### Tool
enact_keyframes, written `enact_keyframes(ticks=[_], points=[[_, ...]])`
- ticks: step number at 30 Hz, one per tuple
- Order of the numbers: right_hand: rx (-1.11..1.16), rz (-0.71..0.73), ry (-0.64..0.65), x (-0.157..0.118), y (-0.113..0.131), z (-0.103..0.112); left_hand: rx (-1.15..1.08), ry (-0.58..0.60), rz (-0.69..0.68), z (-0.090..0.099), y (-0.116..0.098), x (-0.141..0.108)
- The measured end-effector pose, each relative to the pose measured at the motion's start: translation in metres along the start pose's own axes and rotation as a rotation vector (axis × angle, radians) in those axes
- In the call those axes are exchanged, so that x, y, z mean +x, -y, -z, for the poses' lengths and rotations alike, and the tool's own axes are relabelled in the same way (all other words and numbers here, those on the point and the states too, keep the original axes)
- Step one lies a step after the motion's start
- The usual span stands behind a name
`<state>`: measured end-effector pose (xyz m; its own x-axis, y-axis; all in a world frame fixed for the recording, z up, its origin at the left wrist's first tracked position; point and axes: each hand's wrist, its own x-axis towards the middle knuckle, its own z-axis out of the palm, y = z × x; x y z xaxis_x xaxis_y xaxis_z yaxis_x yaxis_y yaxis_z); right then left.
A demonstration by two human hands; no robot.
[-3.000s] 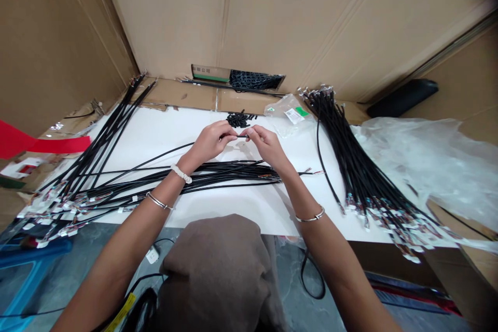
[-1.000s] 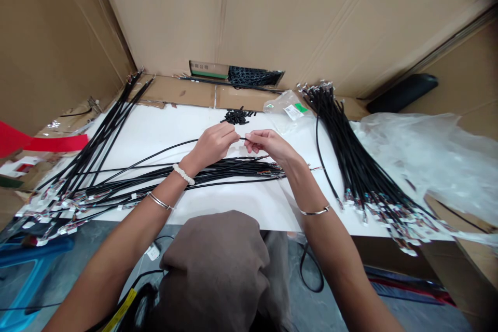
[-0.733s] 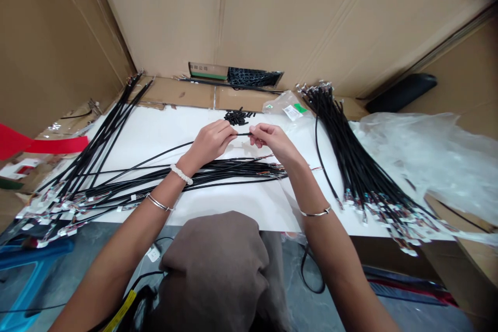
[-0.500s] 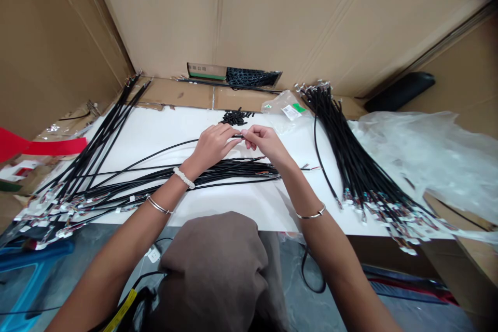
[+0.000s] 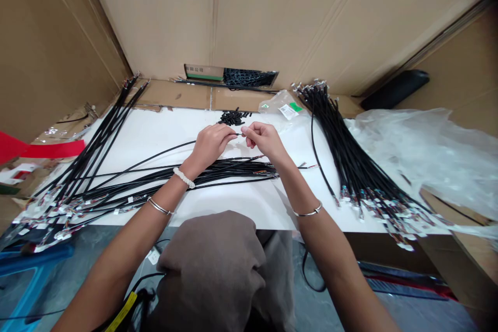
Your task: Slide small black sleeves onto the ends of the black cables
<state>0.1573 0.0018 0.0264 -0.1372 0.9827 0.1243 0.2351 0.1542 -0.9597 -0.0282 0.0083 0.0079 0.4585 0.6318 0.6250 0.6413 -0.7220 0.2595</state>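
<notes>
The person's 2 hands meet above the white worktop (image 5: 237, 203), near its middle. The left hand (image 5: 212, 142) pinches a thin black cable (image 5: 167, 149) close to its end, between thumb and fingers; the cable trails back toward the left in a shallow curve. The right hand (image 5: 264, 140) is just beside that end, its fingers curled and its thumb near the tip, but the gap is too small in view to tell whether it grips anything. Just beyond the hands lies a pile of short black pieces (image 5: 234, 116), with a clear plastic bag (image 5: 283, 107) to its right. Nearer the person, a bunch of black cables (image 5: 225, 168) lies crosswise beneath the forearms. A thick bundle (image 5: 342, 150) with white connectors spreads at the right, beside crumpled plastic sheeting (image 5: 431, 140). Another cable group (image 5: 103, 132) slants at the left.
</notes>
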Motion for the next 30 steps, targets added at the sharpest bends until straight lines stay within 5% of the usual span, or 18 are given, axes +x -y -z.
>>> enact_keyframes(ticks=[9,15,19,24,30], points=[[-0.008,-0.062,-0.015,0.004,-0.001,0.017,-0.092,0.106,0.158,0.007,-0.002,-0.002],[-0.125,-0.16,0.253,0.002,0.0,0.04,-0.235,0.349,0.126,0.011,-0.01,-0.005],[-0.144,-0.152,0.041,0.008,-0.013,0.046,-0.28,0.482,-0.01,0.011,-0.015,-0.007],[-0.416,-0.034,-0.155,0.035,-0.036,0.032,-0.259,0.445,-0.063,0.005,-0.018,-0.01],[-0.939,0.057,0.03,0.074,-0.031,0.008,-0.224,0.356,-0.101,0.0,-0.02,-0.012]])
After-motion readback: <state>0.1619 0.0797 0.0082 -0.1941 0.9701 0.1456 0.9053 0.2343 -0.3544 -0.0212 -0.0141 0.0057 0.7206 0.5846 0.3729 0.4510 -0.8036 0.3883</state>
